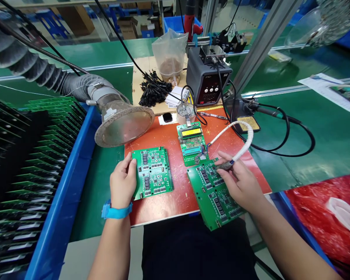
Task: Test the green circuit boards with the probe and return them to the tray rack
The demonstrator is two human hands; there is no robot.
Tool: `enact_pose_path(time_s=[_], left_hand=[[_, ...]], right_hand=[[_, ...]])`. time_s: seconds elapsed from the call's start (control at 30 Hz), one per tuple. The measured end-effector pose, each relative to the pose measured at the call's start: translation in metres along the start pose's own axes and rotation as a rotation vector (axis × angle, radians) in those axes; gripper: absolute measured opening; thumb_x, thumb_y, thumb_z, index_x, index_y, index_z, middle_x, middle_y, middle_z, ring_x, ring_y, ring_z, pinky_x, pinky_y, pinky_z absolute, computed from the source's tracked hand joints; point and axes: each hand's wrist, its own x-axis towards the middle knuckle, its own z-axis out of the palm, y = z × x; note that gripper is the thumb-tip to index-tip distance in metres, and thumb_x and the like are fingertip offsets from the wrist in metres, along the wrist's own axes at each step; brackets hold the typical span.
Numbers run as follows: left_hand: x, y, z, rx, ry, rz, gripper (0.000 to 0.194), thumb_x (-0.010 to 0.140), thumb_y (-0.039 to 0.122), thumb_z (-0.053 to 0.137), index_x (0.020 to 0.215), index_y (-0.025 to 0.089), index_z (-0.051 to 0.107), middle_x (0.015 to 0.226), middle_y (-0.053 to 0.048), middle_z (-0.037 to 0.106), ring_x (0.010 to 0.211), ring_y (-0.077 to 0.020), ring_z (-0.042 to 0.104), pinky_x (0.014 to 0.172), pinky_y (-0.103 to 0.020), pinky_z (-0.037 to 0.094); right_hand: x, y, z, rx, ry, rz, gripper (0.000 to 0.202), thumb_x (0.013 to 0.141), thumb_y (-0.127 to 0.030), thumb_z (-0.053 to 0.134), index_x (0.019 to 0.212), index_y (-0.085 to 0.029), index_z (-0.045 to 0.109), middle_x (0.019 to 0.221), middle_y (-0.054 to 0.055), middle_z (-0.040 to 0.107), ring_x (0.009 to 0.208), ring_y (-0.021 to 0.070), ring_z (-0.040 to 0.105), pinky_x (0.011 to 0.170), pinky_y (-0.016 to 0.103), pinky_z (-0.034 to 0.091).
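On the red mat (163,210), my left hand (123,182) grips the left edge of a green circuit board panel (154,171), thumb on top. Thicker edges at its right suggest more boards stacked beneath. My right hand (240,182) pinches a dark probe (225,166) at the end of a white-wrapped cable (247,136). Under that hand, a second green panel (217,198) reaches past the mat's front edge; whether my fingers also hold it is hidden. The cable runs to a small programmer board (192,144) with a lit yellow display.
A blue bin (55,198) of upright boards stands left, below a fume extraction hood (124,124). Behind the mat are a solder station (209,77), a tin (186,112) and black cables (154,89). Right are an iron holder (242,111) and red plastic bags (326,214).
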Motion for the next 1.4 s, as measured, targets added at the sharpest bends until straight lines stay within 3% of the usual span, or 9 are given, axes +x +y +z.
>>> enact_pose_path(time_s=[0.33, 0.5, 1.0, 1.2, 1.4], left_hand=[[0.002, -0.004, 0.005, 0.068, 0.032, 0.038, 0.05, 0.086, 0.044, 0.047, 0.119, 0.012, 0.065, 0.088, -0.008, 0.064, 0.086, -0.0213, 0.061, 0.084, -0.035, 0.049], [0.001, -0.004, 0.006, 0.035, 0.043, 0.032, 0.049, 0.086, 0.043, 0.047, 0.12, 0.012, 0.065, 0.091, -0.008, 0.063, 0.087, -0.02, 0.061, 0.086, -0.033, 0.049], [-0.001, -0.007, 0.007, -0.063, 0.048, 0.014, 0.044, 0.086, 0.041, 0.051, 0.12, 0.016, 0.065, 0.094, -0.006, 0.063, 0.091, -0.0185, 0.06, 0.091, -0.033, 0.047], [0.0, -0.009, 0.008, -0.108, 0.042, -0.018, 0.042, 0.082, 0.034, 0.055, 0.12, 0.019, 0.065, 0.1, -0.006, 0.059, 0.092, -0.0176, 0.061, 0.095, -0.033, 0.048], [-0.001, -0.005, 0.007, -0.114, 0.054, 0.0, 0.041, 0.083, 0.036, 0.056, 0.118, 0.017, 0.064, 0.105, -0.008, 0.057, 0.083, -0.0147, 0.061, 0.087, -0.031, 0.051]], right_hand=[[-0.001, 0.004, 0.004, -0.031, 0.056, 0.026, 0.03, 0.091, -0.031, 0.054, 0.12, -0.022, 0.056, 0.101, 0.009, 0.068, 0.09, 0.0195, 0.065, 0.076, 0.033, 0.057], [-0.003, 0.005, 0.004, -0.014, 0.053, 0.041, 0.034, 0.09, -0.032, 0.054, 0.122, -0.021, 0.054, 0.104, 0.009, 0.068, 0.092, 0.0209, 0.066, 0.082, 0.037, 0.056], [0.0, 0.005, 0.003, 0.007, 0.035, 0.079, 0.026, 0.09, -0.035, 0.053, 0.112, -0.021, 0.056, 0.102, 0.01, 0.069, 0.087, 0.0201, 0.067, 0.077, 0.036, 0.057], [0.001, 0.003, 0.002, 0.032, 0.027, 0.102, 0.028, 0.09, -0.034, 0.054, 0.115, -0.022, 0.055, 0.103, 0.009, 0.069, 0.088, 0.0205, 0.068, 0.076, 0.035, 0.058], [0.01, 0.002, -0.005, -0.016, -0.067, 0.036, 0.013, 0.089, -0.029, 0.053, 0.1, -0.022, 0.058, 0.115, 0.01, 0.067, 0.097, 0.0224, 0.067, 0.078, 0.037, 0.057]])
